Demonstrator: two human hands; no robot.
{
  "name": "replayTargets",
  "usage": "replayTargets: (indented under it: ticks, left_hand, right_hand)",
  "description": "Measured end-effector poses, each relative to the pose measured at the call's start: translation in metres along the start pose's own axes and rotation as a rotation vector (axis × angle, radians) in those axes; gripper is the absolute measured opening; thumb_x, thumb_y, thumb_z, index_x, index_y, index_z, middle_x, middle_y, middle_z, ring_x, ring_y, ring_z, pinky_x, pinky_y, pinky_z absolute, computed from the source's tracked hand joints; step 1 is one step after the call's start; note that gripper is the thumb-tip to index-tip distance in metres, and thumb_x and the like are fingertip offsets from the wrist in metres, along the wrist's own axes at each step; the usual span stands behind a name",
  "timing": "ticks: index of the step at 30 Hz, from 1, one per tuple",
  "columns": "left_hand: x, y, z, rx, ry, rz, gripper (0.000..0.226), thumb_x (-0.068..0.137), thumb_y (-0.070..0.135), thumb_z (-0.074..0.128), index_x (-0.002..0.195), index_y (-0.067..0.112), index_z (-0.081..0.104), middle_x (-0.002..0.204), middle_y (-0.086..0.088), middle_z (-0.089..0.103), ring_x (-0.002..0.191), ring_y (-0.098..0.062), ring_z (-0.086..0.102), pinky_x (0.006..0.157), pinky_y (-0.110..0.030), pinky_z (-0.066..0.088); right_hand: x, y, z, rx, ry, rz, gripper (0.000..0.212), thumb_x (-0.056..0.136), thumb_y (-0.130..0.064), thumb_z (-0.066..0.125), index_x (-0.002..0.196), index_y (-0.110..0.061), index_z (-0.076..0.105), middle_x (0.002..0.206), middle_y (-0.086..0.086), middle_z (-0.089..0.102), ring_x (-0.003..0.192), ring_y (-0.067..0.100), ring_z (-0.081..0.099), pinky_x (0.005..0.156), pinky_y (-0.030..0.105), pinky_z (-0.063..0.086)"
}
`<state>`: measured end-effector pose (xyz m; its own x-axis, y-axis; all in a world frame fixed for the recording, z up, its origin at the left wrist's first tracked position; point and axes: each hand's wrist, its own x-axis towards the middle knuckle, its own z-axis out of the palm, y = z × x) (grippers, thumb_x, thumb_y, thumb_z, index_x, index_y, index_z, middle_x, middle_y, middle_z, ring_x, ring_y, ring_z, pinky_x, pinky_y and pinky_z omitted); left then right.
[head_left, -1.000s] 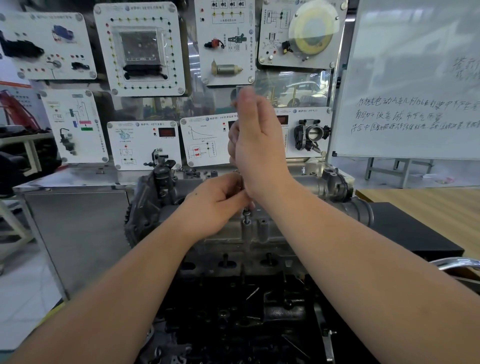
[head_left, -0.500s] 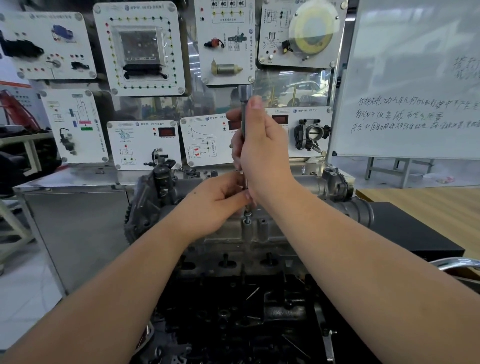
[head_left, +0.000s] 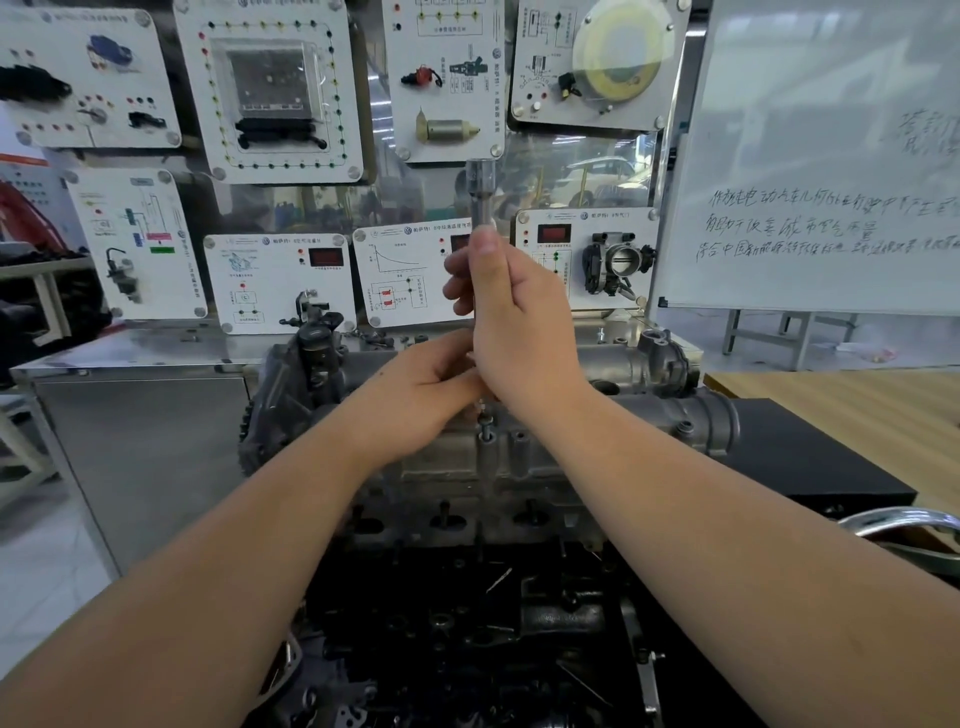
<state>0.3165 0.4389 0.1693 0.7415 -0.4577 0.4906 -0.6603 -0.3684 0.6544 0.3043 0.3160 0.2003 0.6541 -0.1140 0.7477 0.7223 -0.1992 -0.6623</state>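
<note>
1. A whiteboard (head_left: 831, 156) with lines of handwriting stands at the right on a metal-legged stand
2. Below it lies a wooden counter (head_left: 857, 405), with a flat black case (head_left: 810, 457) against its near edge
3. A bent chrome tube (head_left: 904, 519) enters from the right edge, just in front of the case
4. White training panels hang on the back wall: one bears a throttle body (head_left: 618, 260) beside a red display, one a yellow disc (head_left: 618, 52), one a clear-covered box (head_left: 270, 88) ringed by coloured sockets, one a brass-coloured cylinder (head_left: 447, 130)
5. A steel cabinet (head_left: 140, 441) stands at the left, under the panels
</note>
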Motion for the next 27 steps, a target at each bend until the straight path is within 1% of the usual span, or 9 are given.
replayTargets:
  ticks: [2,4,9,12,16,18,21,23,27]
  left_hand:
    - [0.000,0.000,-0.001,0.003,-0.009,0.018,0.017,0.098,0.038,0.061,0.084,0.046,0.065,0.075,0.012,0.069,0.069,-0.002,0.062,0.068,-0.016,0.049]
    - [0.000,0.000,-0.002,0.030,-0.014,0.009,0.018,0.104,0.026,0.060,0.090,0.036,0.063,0.077,0.015,0.071,0.069,0.001,0.064,0.067,-0.013,0.049]
    - [0.001,0.001,-0.001,0.073,-0.020,-0.002,0.009,0.105,0.031,0.056,0.102,0.028,0.064,0.088,0.014,0.072,0.078,-0.008,0.070,0.076,-0.029,0.057]
    - [0.000,0.002,0.000,0.114,-0.012,-0.016,0.016,0.105,0.037,0.054,0.110,0.027,0.065,0.094,0.003,0.074,0.085,-0.020,0.070,0.085,-0.044,0.058]
    - [-0.001,-0.001,0.002,0.164,0.046,-0.026,0.020,0.103,0.040,0.055,0.108,0.023,0.065,0.096,-0.001,0.073,0.089,-0.023,0.070,0.087,-0.054,0.057]
    - [-0.001,-0.003,0.002,0.135,0.064,-0.026,0.011,0.102,0.039,0.058,0.104,0.031,0.065,0.095,0.007,0.074,0.088,-0.016,0.071,0.085,-0.048,0.059]
    - [-0.001,-0.002,0.001,0.084,0.052,-0.039,0.007,0.103,0.036,0.059,0.098,0.039,0.063,0.090,0.021,0.074,0.080,0.001,0.070,0.075,-0.024,0.055]
    - [-0.001,0.001,0.001,0.093,0.061,-0.039,0.009,0.104,0.033,0.058,0.097,0.036,0.063,0.090,0.023,0.074,0.078,0.003,0.070,0.069,-0.012,0.050]
    - [0.001,0.009,-0.001,0.063,0.108,-0.042,0.010,0.105,0.029,0.057,0.097,0.025,0.062,0.089,0.016,0.074,0.072,-0.004,0.072,0.067,-0.011,0.052]
  right_hand:
    - [0.001,0.000,0.000,0.008,-0.016,0.015,0.039,0.109,-0.038,0.039,0.084,-0.024,0.065,0.074,-0.008,0.065,0.072,0.011,0.060,0.075,0.042,0.053]
    - [0.001,0.000,0.000,0.021,-0.026,0.031,0.040,0.108,-0.041,0.039,0.084,-0.024,0.066,0.071,-0.008,0.065,0.069,0.011,0.060,0.072,0.040,0.052]
    - [-0.007,0.011,-0.009,-0.090,-0.086,0.041,0.043,0.108,-0.045,0.034,0.088,-0.022,0.064,0.072,-0.011,0.061,0.069,0.004,0.057,0.069,0.026,0.044]
    - [-0.015,0.022,-0.025,-0.175,-0.113,0.047,0.049,0.110,-0.042,0.033,0.074,-0.015,0.052,0.065,-0.008,0.049,0.062,0.008,0.046,0.062,0.029,0.036]
    - [-0.027,0.032,-0.045,-0.411,-0.370,0.067,0.029,0.105,-0.044,0.047,0.083,-0.029,0.059,0.070,-0.012,0.057,0.064,0.000,0.052,0.061,0.023,0.038]
    - [-0.031,0.031,-0.050,-0.398,-0.441,0.078,0.019,0.101,-0.044,0.055,0.088,-0.034,0.064,0.070,-0.012,0.061,0.063,-0.003,0.053,0.059,0.015,0.038]
    - [-0.030,0.023,-0.056,-0.309,-0.464,0.110,0.011,0.097,-0.039,0.063,0.088,-0.037,0.070,0.069,-0.017,0.066,0.062,-0.004,0.054,0.058,0.010,0.041]
    - [-0.029,0.021,-0.060,-0.374,-0.526,0.155,0.005,0.092,-0.034,0.069,0.090,-0.030,0.071,0.069,-0.013,0.065,0.062,0.001,0.056,0.059,0.017,0.044]
    - [-0.034,0.021,-0.058,-0.680,-0.649,0.168,0.012,0.087,-0.034,0.075,0.092,-0.025,0.069,0.072,-0.010,0.065,0.067,0.010,0.059,0.066,0.029,0.047]
